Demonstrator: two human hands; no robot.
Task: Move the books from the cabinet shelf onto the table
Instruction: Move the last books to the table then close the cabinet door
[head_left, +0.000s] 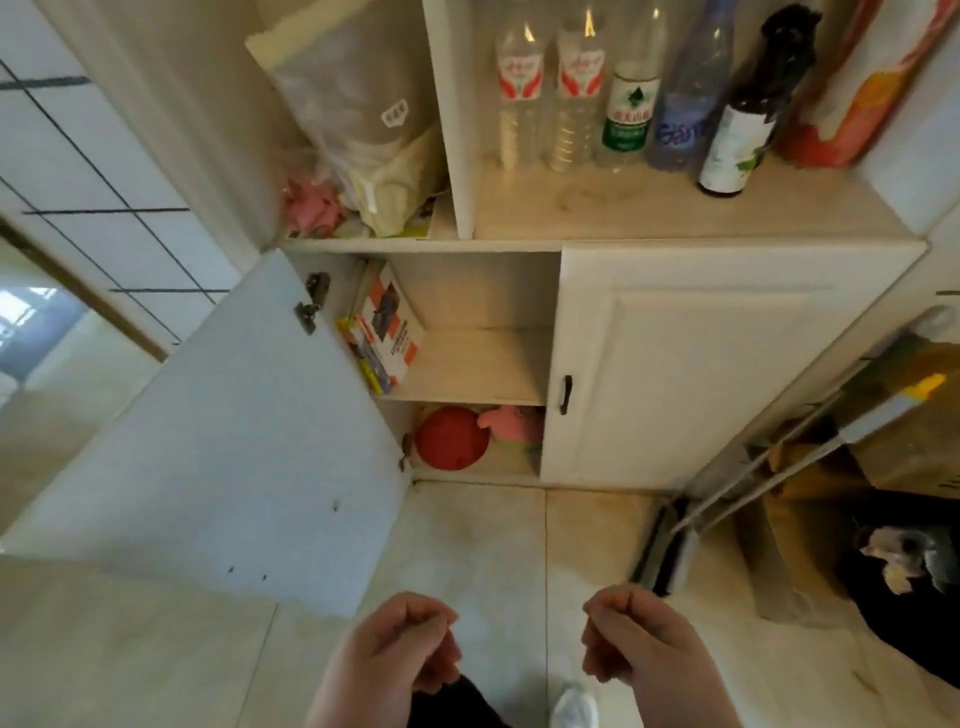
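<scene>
Hanging low at bottom centre of frame, left hand (402, 647) and right hand (631, 644) both sit w/ fingers loosely curled inward, holding nothing, apart from each other and well short of the cabinet.

Books (387, 327) stand in the cabinet's middle compartment, centre-left of frame, pushed to the left end of the shelf (478, 364) and leaning toward the left wall; front one has a white/orange cover, yellow and blue edges show behind it. Rest of that shelf is bare wood.

Left cabinet door (223, 426) is swung wide open, filling left-centre of frame; right door (696, 364) is closed, dark handle on its left edge.

Below the books' shelf, bottom compartment holds a red round item (451, 439) w/ a pink soft thing (511, 423) just beside it on the right.

Above, upper centre: counter (675, 213) carries a row of clear plastic bottles (576, 88), a dark glass bottle (737, 135) to their right, and a red-orange package at the upper right corner. Upper left nook has a translucent bag (358, 119) w/ pink stuff beside it.

Lower right: brown and black items on the tiled floor (483, 545), blurred.
</scene>
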